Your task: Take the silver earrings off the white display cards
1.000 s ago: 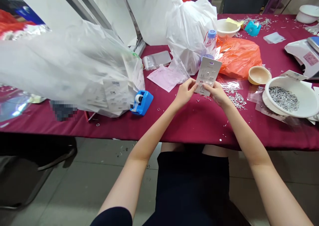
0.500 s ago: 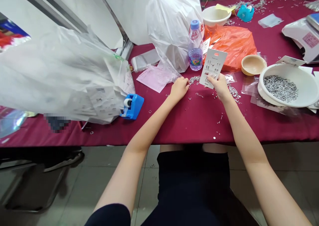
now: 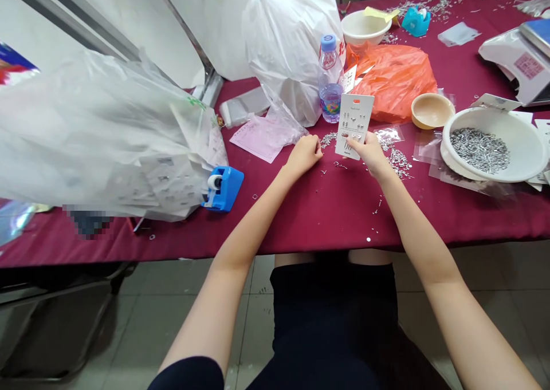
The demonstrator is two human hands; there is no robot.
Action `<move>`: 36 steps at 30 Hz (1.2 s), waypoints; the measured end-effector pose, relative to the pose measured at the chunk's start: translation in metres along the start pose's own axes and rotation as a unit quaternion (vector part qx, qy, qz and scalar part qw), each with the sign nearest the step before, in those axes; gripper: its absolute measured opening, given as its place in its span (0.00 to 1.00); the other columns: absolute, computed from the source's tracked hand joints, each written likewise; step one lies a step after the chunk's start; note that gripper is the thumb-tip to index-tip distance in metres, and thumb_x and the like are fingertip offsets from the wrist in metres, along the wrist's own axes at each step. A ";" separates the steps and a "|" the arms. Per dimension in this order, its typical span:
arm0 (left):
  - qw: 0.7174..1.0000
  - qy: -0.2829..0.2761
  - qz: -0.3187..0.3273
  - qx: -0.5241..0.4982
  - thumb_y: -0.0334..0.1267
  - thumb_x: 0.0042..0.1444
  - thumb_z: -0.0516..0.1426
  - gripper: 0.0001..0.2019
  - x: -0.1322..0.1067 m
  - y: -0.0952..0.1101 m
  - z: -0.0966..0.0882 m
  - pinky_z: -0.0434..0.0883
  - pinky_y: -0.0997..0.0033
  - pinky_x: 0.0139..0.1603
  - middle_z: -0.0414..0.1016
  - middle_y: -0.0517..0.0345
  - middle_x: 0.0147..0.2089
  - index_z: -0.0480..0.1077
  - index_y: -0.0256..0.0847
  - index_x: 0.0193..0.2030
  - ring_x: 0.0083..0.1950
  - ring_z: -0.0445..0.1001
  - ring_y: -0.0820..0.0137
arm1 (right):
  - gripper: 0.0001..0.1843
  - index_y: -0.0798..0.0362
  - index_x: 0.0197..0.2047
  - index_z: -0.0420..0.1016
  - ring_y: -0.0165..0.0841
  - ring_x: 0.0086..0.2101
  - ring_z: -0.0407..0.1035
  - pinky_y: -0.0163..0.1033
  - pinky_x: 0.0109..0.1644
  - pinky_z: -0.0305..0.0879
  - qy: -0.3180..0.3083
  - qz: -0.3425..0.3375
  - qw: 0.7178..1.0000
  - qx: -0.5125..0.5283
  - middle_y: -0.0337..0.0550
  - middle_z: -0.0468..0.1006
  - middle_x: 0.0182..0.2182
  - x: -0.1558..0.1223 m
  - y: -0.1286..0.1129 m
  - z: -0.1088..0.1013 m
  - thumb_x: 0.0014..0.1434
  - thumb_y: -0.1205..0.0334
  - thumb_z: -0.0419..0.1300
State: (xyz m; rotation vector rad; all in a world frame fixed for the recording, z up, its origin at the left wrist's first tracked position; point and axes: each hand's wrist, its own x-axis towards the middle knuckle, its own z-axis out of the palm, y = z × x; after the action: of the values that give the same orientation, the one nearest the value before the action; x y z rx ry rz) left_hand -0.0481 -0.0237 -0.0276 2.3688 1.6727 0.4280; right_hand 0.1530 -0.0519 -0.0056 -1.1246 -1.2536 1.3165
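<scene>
My right hand (image 3: 372, 156) pinches the lower edge of a white earring card (image 3: 354, 124) and holds it upright above the maroon tablecloth (image 3: 335, 207). Small earrings are fixed on the card's face. My left hand (image 3: 304, 153) rests on the cloth just left of the card, fingers curled in a pinch over a scatter of small metal pieces (image 3: 330, 139); what it holds, if anything, is too small to see. Another heap of metal pieces (image 3: 399, 158) lies right of my right hand.
A white bowl of metal bits (image 3: 494, 145), a beige bowl (image 3: 431, 110), an orange bag (image 3: 393, 81), a water bottle (image 3: 330, 79) and a white bag (image 3: 292, 40) ring the hands. A blue tape dispenser (image 3: 223, 187) and a large clear bag of cards (image 3: 107, 138) sit left. A scale (image 3: 515, 63) stands far right.
My left hand let go of the card and dropped to the cloth among the metal pieces. My right hand alone keeps the card. The view shifted down and left.
</scene>
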 end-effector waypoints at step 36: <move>0.847 0.031 0.019 -0.530 0.54 0.55 0.65 0.18 -0.046 0.002 -0.014 0.74 0.70 0.48 0.75 0.59 0.38 0.73 0.42 0.40 0.40 0.75 0.74 | 0.21 0.52 0.46 0.79 0.43 0.51 0.79 0.53 0.60 0.76 -0.048 -0.008 0.999 0.022 0.47 0.84 0.51 -0.019 -0.002 0.018 0.52 0.50 0.71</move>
State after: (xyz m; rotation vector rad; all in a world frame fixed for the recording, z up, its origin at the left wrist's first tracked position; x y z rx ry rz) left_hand -0.0654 -0.0682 -0.0193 1.5318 0.9494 1.0916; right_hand 0.1371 -0.0729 -0.0028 -1.0297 -1.2946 1.3939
